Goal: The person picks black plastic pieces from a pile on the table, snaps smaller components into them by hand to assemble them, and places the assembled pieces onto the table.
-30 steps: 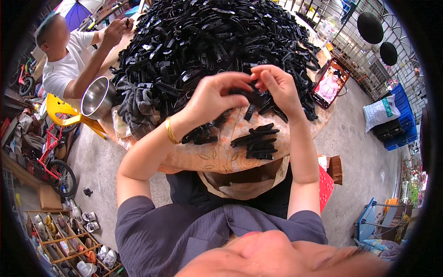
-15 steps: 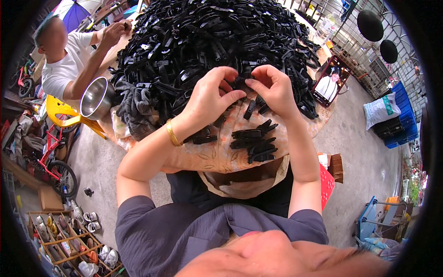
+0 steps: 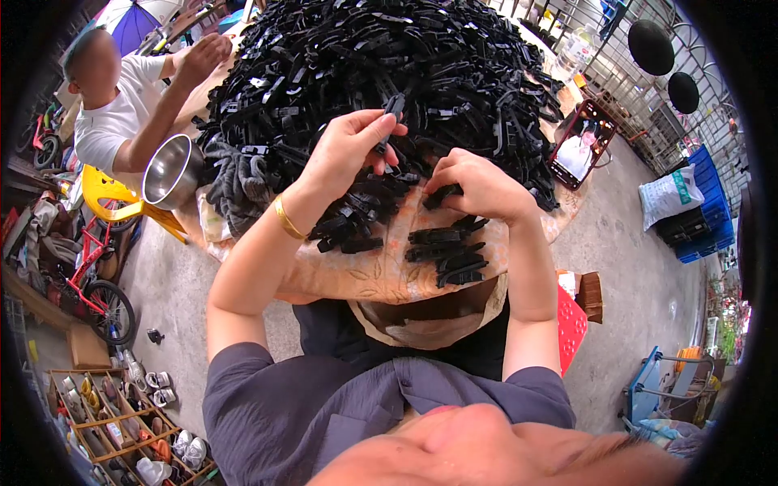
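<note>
Between the thumb and fingers of my left hand (image 3: 348, 150) is a small black plastic part (image 3: 391, 112), raised over the near edge of a big heap of similar black parts (image 3: 381, 57). My right hand (image 3: 476, 185) is lower, its fingers curled on another black part (image 3: 442, 195) close to the patterned tablecloth (image 3: 381, 271). Just in front of that hand, several black parts lie stacked in a row (image 3: 446, 251). A looser cluster of black parts (image 3: 352, 219) rests beneath my left wrist.
Grey gloves (image 3: 237, 186) and a metal bowl (image 3: 172, 172) are at the left, beside a yellow stool (image 3: 101, 194). A co-worker in a white shirt (image 3: 121, 130) sits there. A phone (image 3: 580, 146) stands at the table's right. An open bag (image 3: 429, 324) hangs under the near edge.
My hands have come apart. The left has moved up and left with a black part now plainly in it; the right has dropped toward the cloth and curled on another part.
</note>
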`<action>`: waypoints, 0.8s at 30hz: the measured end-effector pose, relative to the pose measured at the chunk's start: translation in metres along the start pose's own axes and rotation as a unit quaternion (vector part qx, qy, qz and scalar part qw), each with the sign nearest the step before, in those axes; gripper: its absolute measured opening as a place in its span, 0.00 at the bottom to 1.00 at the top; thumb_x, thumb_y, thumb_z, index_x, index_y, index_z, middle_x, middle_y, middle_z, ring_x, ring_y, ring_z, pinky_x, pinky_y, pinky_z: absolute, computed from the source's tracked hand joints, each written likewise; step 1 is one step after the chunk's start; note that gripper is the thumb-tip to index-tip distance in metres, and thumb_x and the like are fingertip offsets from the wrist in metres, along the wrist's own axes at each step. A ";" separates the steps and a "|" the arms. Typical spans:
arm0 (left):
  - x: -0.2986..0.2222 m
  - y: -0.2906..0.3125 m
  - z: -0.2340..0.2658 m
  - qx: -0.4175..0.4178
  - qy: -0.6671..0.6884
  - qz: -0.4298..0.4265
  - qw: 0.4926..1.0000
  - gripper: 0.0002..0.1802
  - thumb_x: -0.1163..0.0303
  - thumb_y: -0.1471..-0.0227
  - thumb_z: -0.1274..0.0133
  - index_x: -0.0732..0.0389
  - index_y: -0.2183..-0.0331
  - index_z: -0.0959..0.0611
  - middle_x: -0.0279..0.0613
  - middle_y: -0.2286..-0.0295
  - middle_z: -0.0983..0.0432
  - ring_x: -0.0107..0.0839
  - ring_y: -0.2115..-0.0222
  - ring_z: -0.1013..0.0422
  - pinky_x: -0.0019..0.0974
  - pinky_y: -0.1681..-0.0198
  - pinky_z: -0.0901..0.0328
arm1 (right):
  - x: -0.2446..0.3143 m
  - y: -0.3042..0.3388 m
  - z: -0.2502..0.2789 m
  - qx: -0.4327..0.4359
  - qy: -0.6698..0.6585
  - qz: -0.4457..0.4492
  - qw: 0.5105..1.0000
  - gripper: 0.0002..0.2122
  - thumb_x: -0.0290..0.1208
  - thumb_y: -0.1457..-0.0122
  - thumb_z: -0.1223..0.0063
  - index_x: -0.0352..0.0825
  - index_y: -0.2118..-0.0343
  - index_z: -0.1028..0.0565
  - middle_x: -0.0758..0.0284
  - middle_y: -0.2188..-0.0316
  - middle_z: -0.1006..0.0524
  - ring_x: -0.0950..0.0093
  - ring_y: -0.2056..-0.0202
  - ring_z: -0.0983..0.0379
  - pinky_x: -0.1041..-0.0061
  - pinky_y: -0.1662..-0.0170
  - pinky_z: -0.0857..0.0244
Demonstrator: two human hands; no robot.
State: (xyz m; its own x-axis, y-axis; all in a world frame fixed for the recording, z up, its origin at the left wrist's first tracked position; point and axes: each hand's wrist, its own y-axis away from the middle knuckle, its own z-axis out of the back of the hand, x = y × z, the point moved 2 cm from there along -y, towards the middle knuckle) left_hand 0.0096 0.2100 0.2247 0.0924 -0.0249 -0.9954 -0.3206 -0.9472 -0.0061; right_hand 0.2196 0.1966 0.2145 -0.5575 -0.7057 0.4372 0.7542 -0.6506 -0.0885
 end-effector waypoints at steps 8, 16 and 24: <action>0.005 0.006 -0.016 -0.009 -0.050 0.035 0.998 0.16 0.63 0.43 0.51 0.68 0.61 0.24 0.37 0.71 0.26 0.22 0.79 0.29 0.23 0.80 0.36 | 0.016 -0.009 0.006 -0.334 -0.118 0.100 0.930 0.14 0.18 0.59 0.41 0.33 0.65 0.22 0.65 0.67 0.26 0.68 0.63 0.29 0.75 0.62 0.33; 0.010 0.008 -0.019 0.046 -0.111 -0.006 0.993 0.16 0.68 0.47 0.46 0.67 0.59 0.23 0.34 0.74 0.26 0.18 0.79 0.32 0.21 0.79 0.37 | 0.024 -0.012 0.004 -0.367 0.050 0.149 0.917 0.15 0.19 0.62 0.41 0.34 0.66 0.22 0.68 0.68 0.25 0.67 0.65 0.30 0.72 0.64 0.32; 0.003 0.012 -0.020 0.003 -0.284 -0.123 0.951 0.18 0.74 0.55 0.42 0.69 0.60 0.22 0.49 0.73 0.22 0.32 0.74 0.25 0.31 0.70 0.32 | 0.020 -0.013 0.007 -0.365 -0.007 0.120 0.923 0.21 0.20 0.61 0.41 0.32 0.58 0.26 0.63 0.65 0.25 0.65 0.59 0.30 0.72 0.56 0.33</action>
State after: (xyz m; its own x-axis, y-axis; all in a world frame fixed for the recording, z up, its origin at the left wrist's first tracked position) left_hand 0.0251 0.1916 0.2240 -0.3577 0.3752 -0.8551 -0.3603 -0.9003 -0.2443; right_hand 0.2011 0.1930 0.2306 -0.3968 -0.8533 0.3383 0.4177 -0.4960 -0.7612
